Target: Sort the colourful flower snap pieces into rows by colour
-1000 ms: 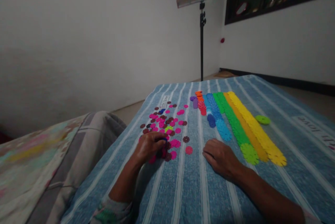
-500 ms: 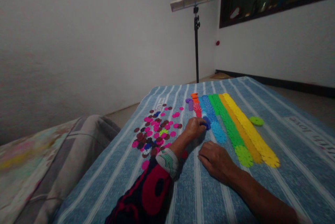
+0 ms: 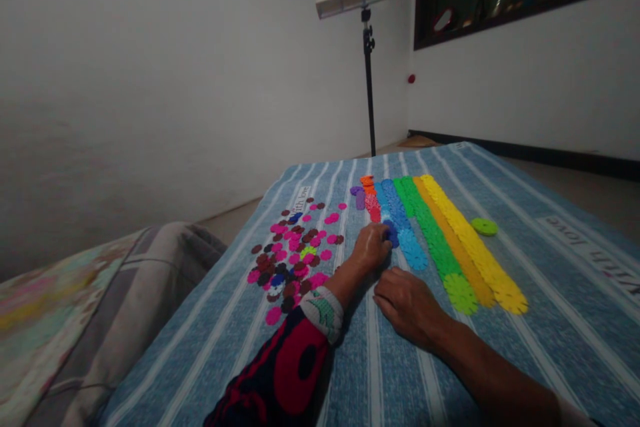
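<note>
My left hand (image 3: 371, 246) is closed, its fingertips at the near edge of a dark blue notched plastic disc (image 3: 393, 234). That disc lies at the front end of a short row, beside light blue discs (image 3: 413, 251). Just nearer to me, my right hand (image 3: 406, 299) rests on the cloth with fingers curled in; what they hold, if anything, is hidden. Overlapping rows of green discs (image 3: 434, 240), orange-yellow discs (image 3: 453, 247) and yellow discs (image 3: 467, 240) run away from me. Red discs (image 3: 373, 206) and purple discs (image 3: 360, 198) lie at the far left of the rows.
Loose pink, brown, black and blue discs (image 3: 295, 247) lie scattered left of my hands. A lime-green disc (image 3: 484, 226) sits apart on the right. Striped blue cloth (image 3: 560, 347) covers the table. Beyond it stands a black stand (image 3: 369, 80) with a long bar.
My left hand has drawn its fingers in slightly at the dark blue disc. My right hand stays nearly where it was. The whole view has shifted a little.
</note>
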A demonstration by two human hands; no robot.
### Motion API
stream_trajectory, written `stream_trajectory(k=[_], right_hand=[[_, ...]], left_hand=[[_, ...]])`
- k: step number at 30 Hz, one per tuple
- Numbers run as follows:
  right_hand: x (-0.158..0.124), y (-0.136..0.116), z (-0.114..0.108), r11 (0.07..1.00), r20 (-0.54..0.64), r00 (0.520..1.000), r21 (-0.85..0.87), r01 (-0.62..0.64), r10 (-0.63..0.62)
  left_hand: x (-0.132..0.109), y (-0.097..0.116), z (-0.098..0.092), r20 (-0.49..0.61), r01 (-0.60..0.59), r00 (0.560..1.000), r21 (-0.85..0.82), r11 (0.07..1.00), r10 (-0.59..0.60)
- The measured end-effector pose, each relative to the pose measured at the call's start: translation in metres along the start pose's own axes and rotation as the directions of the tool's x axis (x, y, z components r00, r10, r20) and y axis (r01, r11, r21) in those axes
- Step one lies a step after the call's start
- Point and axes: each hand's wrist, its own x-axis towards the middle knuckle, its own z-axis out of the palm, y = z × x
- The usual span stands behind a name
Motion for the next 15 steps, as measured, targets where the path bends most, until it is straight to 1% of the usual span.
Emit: stream_trajectory(k=[3, 7, 11, 13, 15], right_hand=[[0.000, 0.000, -0.001, 1.000, -0.003, 1.000, -0.002, -0.002, 0.002], [-0.002, -0.001, -0.002, 1.000, -0.010, 1.000, 0.025, 0.017, -0.016], [-0.006, 0.001, 0.000, 0.999, 0.000, 1.000, 0.052, 0.010, -0.010], [-0.008, 0.003, 0.003, 0.998, 0.009, 1.000, 0.059, 0.017, -0.017], [-0.008, 0.004, 0.004, 0.998, 0.017, 0.999, 0.065, 0.027, -0.028]], left_hand=[[-0.003, 0.000, -0.001, -0.019, 0.022, 1.000, 0.004, 1.000, -0.022], [-0.007, 0.001, 0.003, 0.001, 0.059, 0.998, 0.024, 0.998, -0.059], [-0.012, 0.003, 0.005, -0.018, 0.030, 0.999, 0.017, 0.999, -0.030], [-0.019, 0.001, -0.001, -0.045, 0.009, 0.999, 0.008, 1.000, -0.009], [-0.031, -0.006, -0.015, -0.070, 0.005, 0.998, 0.027, 1.000, -0.004]])
